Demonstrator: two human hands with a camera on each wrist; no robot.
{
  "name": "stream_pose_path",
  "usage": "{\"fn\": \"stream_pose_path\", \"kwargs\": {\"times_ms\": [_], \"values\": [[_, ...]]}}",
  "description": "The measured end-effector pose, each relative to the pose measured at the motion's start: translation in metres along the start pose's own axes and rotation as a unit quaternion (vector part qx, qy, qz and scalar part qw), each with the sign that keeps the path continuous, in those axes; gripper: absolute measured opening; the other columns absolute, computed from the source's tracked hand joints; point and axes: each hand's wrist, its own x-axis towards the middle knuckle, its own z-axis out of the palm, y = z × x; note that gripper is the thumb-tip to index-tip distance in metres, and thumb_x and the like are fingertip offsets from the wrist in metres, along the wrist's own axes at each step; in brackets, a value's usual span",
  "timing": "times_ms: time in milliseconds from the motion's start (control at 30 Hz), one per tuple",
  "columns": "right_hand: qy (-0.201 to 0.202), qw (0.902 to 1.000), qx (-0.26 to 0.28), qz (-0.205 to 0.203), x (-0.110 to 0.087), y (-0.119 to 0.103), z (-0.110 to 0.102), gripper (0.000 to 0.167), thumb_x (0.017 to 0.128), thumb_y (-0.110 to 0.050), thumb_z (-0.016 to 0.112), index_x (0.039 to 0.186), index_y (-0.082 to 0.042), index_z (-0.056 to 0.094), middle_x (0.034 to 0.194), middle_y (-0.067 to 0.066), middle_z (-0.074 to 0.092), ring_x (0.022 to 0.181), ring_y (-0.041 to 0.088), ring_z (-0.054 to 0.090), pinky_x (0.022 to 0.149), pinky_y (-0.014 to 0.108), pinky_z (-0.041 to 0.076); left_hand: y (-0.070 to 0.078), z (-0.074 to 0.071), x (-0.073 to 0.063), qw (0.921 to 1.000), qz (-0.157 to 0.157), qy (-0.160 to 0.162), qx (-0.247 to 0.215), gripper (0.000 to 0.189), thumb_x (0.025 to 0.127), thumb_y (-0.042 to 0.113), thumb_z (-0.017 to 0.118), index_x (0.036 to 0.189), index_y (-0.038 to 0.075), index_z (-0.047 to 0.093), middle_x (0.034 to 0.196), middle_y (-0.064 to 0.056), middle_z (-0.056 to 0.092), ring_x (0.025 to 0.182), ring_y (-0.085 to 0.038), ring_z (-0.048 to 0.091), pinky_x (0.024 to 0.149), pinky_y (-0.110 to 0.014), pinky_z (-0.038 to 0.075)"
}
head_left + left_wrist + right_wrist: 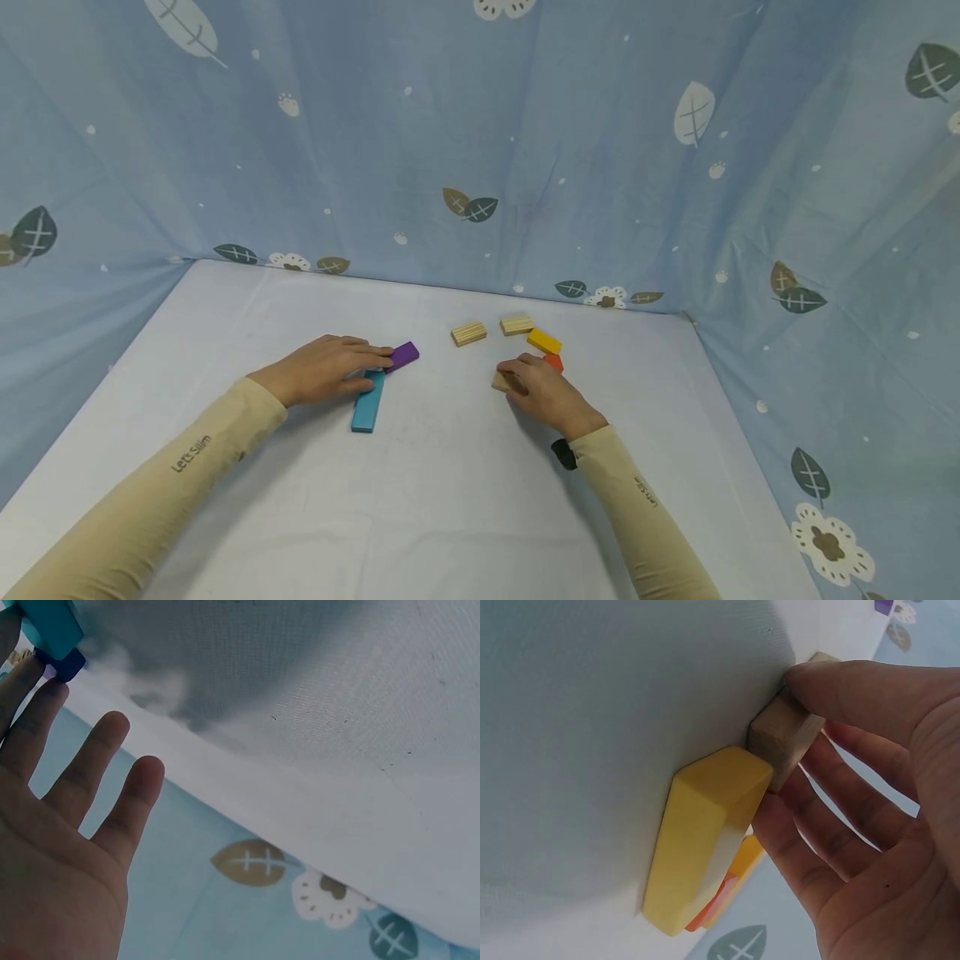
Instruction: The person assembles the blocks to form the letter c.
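My left hand [330, 371] reaches in at centre left, fingers fairly straight. Its fingertips touch the near end of a purple block [404, 357], and its thumb lies against a teal block [367, 407]. Both blocks lie on the white cloth, their ends meeting at a corner; the left wrist view shows the teal block [56, 628] close up. With thumb and fingers, my right hand [551, 396] pinches a plain wooden block [784, 731]. Against that block's end sits a yellow block [697, 840], hidden under the hand in the head view.
Beyond the right hand, a red block [553, 362], a second yellow block [544, 340] and a plain wooden block [517, 325] form a curve. Another wooden block [468, 334] lies left of them. A blue leaf-patterned curtain [420, 150] borders the white table cloth [450, 500].
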Motion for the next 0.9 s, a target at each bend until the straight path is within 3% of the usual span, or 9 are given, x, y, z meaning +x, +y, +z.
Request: {"fn": "stream_pose_path", "kwargs": {"times_ms": [333,700,900], "values": [[0.000,0.9997,0.017,-0.015,0.004,-0.016,-0.005,0.040,0.092,-0.012,0.077,0.131,-0.011,0.067,0.117,0.004,0.065,0.102,0.016,0.059,0.094,0.032,0.053,-0.003,0.002,0.000,0.9998,0.012,0.017,-0.006,0.045,0.095,0.026,0.074,0.136,0.009,0.065,0.147,-0.005,0.057,0.130,-0.034,0.054,0.102,-0.058,0.045],[0.046,0.9944,0.036,-0.088,0.005,-0.031,-0.005,0.040,0.091,-0.010,0.077,0.129,-0.011,0.066,0.113,0.001,0.065,0.095,0.013,0.057,0.087,0.029,0.053,-0.003,0.002,0.001,0.9996,0.017,0.023,-0.002,0.047,0.094,0.029,0.075,0.136,0.009,0.066,0.147,-0.005,0.057,0.129,-0.034,0.055,0.100,-0.058,0.046],[0.047,0.9930,0.048,-0.097,0.005,-0.041,-0.007,0.040,0.091,-0.009,0.077,0.129,-0.012,0.066,0.111,-0.001,0.064,0.091,0.013,0.055,0.084,0.027,0.053,-0.001,-0.002,0.001,0.9997,0.018,0.014,-0.003,0.053,0.093,0.034,0.075,0.139,0.009,0.064,0.148,-0.006,0.055,0.131,-0.039,0.053,0.102,-0.061,0.044]]}}
